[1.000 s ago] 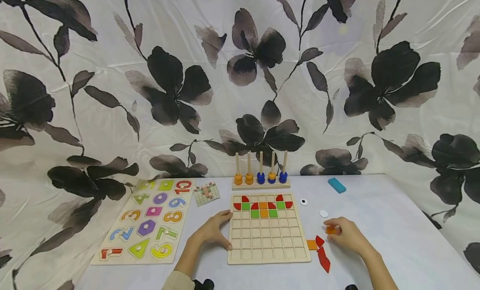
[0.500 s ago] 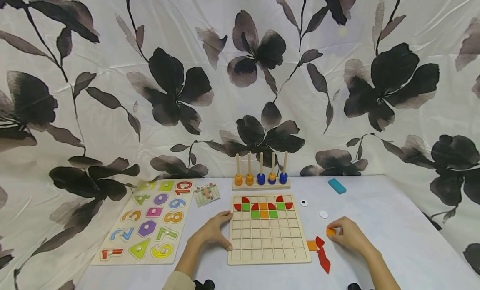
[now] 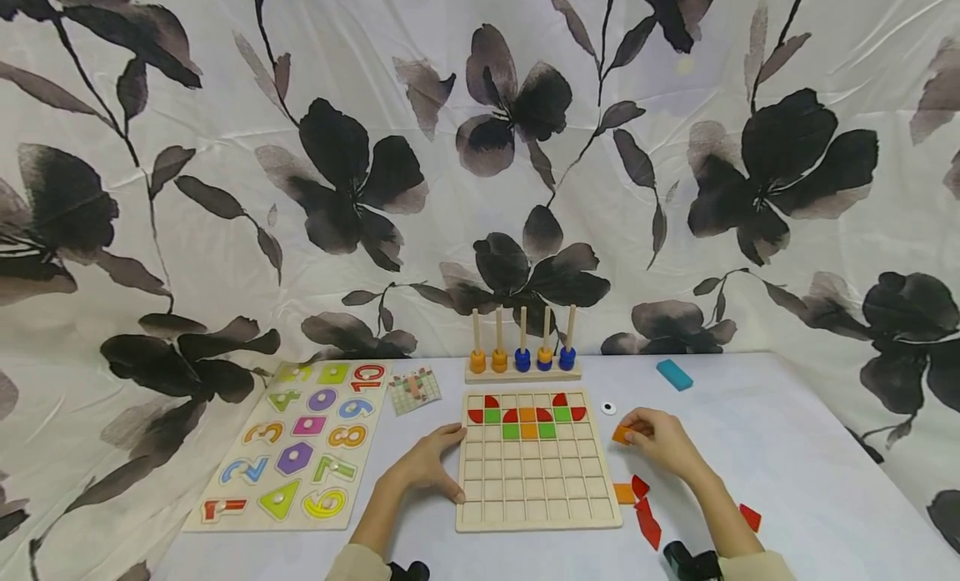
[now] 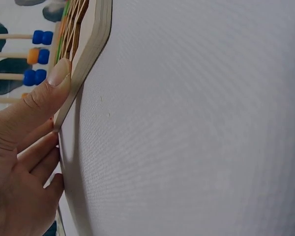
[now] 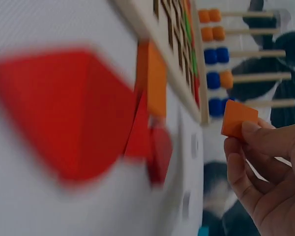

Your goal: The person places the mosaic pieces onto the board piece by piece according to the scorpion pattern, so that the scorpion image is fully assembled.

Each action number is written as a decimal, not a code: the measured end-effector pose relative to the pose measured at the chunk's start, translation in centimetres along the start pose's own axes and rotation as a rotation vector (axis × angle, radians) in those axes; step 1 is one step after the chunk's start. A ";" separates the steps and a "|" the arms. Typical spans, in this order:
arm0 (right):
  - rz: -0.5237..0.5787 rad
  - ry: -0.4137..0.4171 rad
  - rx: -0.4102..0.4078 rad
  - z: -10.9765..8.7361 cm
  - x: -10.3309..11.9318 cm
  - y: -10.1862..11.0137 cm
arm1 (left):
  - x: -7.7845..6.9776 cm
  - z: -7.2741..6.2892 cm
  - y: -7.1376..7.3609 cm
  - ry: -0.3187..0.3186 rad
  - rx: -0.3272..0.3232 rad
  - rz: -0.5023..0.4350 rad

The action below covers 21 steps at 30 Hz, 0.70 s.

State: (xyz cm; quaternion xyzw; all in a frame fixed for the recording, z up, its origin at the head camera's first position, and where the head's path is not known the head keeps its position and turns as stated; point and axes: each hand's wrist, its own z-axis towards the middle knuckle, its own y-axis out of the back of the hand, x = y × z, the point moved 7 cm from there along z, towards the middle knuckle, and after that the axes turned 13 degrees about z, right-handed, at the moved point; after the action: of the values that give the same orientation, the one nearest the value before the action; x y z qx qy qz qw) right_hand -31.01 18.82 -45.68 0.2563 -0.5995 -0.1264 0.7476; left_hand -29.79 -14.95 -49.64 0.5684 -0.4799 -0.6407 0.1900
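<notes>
A wooden grid board point(image 3: 536, 498) lies flat on the table, with several red, green and orange tiles in its far rows. My left hand point(image 3: 423, 464) rests against the board's left edge, thumb and fingers spread apart. In the left wrist view, the thumb point(image 4: 59, 73) touches the board's rim. To the right of the board, my right hand point(image 3: 667, 443) pinches an orange square tile point(image 3: 622, 433) between thumb and fingers. The right wrist view shows this tile point(image 5: 236, 118) held up off the table.
Another orange tile point(image 3: 624, 493) and red pieces point(image 3: 648, 523) lie by the board's right edge. A further red piece point(image 3: 750, 518) is beside the right forearm. Behind stand a peg abacus point(image 3: 522, 373) and a blue block point(image 3: 675, 374). At left are a number puzzle point(image 3: 300, 456) and a pattern card point(image 3: 414, 389).
My right hand has lifted the orange tile and moved left and away from me, toward the board. It now covers the white disc. The left hand has stayed in place.
</notes>
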 end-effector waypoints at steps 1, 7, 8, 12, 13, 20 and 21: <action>0.012 0.006 0.005 0.4 0.4 -0.6 | 0.0 0.0 0.0 -0.003 0.001 0.002; 0.070 0.098 0.091 2.8 2.4 -5.1 | -0.2 -0.2 -0.1 -0.009 -0.004 -0.001; 0.076 0.119 0.110 3.2 2.7 -5.9 | -0.2 -0.2 -0.1 -0.005 -0.003 -0.001; 0.086 0.201 0.168 4.2 3.6 -8.5 | -0.2 -0.2 -0.1 0.003 -0.006 -0.001; 0.086 0.210 0.179 4.4 3.8 -9.0 | -0.2 -0.1 -0.1 0.005 -0.008 -0.001; 0.031 0.240 0.232 5.3 5.0 -11.8 | -0.2 -0.1 0.0 0.004 -0.005 -0.004; 0.015 0.239 0.230 5.4 5.1 -12.0 | -0.2 -0.1 -0.1 0.004 -0.006 -0.005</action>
State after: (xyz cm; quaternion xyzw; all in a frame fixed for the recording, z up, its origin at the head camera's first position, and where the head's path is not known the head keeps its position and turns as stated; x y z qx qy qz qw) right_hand -33.46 4.98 -47.08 0.3492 -0.5186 -0.0200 0.7802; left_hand -29.60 -14.87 -49.59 0.5703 -0.4763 -0.6415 0.1910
